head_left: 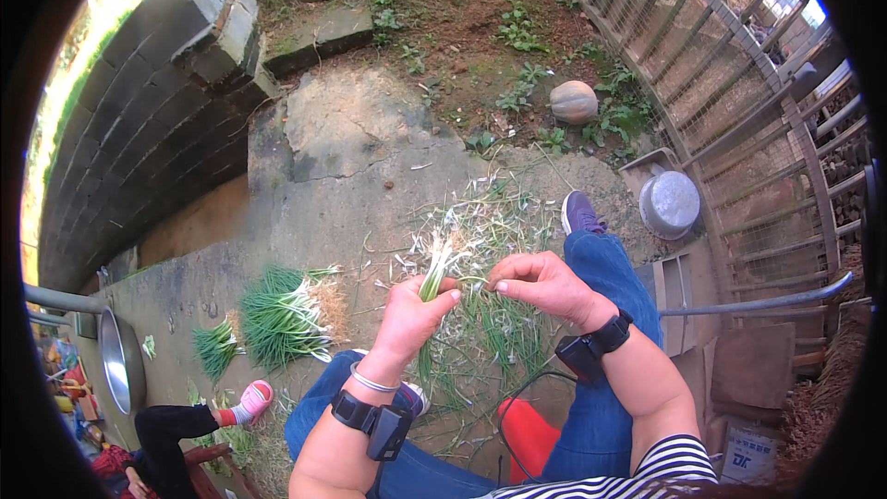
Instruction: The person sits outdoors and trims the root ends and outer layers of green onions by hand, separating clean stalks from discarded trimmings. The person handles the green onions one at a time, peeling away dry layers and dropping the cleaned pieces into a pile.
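My left hand [417,315] grips a small bunch of scallions [438,265], white bulbs and roots pointing away from me and green leaves hanging below the fist. Close to its right, my right hand [544,285] pinches a thin green strand [472,279] between thumb and forefinger. The strand reaches back toward the bunch; whether it is still attached I cannot tell. Under both hands, loose peelings and leaf scraps [509,319] cover the concrete. A large pile of scallions [284,319] with pale roots lies to the left, beside a smaller bundle [216,348].
A metal basin [119,360] stands on edge at far left. Another person's leg [177,423] in a pink shoe is at lower left. An upturned metal pot [669,204] sits by the wooden fence [748,208]. A pumpkin [574,102] rests on the soil beyond.
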Demonstrator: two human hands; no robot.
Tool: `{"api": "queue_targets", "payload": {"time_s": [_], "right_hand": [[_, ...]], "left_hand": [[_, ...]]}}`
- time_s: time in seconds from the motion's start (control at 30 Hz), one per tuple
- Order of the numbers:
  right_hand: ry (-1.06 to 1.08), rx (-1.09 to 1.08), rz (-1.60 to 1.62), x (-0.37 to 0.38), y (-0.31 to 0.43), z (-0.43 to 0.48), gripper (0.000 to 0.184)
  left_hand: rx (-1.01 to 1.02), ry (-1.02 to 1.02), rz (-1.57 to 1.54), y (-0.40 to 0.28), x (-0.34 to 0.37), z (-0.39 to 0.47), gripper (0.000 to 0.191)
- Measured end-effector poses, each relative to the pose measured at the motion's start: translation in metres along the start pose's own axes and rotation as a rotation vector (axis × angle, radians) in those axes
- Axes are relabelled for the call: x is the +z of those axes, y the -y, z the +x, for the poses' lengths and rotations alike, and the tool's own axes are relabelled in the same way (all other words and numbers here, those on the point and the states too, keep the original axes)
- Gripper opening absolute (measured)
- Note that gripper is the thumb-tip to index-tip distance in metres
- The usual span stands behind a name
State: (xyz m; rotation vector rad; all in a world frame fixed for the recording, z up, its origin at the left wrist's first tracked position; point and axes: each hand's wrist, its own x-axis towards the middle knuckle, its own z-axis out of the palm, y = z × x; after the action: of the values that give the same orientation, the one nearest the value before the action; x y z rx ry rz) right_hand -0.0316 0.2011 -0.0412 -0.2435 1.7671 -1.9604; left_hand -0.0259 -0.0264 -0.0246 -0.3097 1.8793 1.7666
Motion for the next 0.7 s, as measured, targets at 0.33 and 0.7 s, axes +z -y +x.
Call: {"api": "queue_targets", "payload": {"time_s": [0.33, 0.7], "right_hand": [[-0.532, -0.301, -0.881, -0.013, -0.031, 0.011, 0.018], [-0.290, 0.254, 0.394, 0.032, -0.035, 0.019, 0.033]], "left_hand": [[-0.155, 0.111, -0.376, -0.003, -0.004, 0.009, 0.013], [-0.145, 0.176, -0.348, 0.001, 0.013, 0.009, 0.015]]}}
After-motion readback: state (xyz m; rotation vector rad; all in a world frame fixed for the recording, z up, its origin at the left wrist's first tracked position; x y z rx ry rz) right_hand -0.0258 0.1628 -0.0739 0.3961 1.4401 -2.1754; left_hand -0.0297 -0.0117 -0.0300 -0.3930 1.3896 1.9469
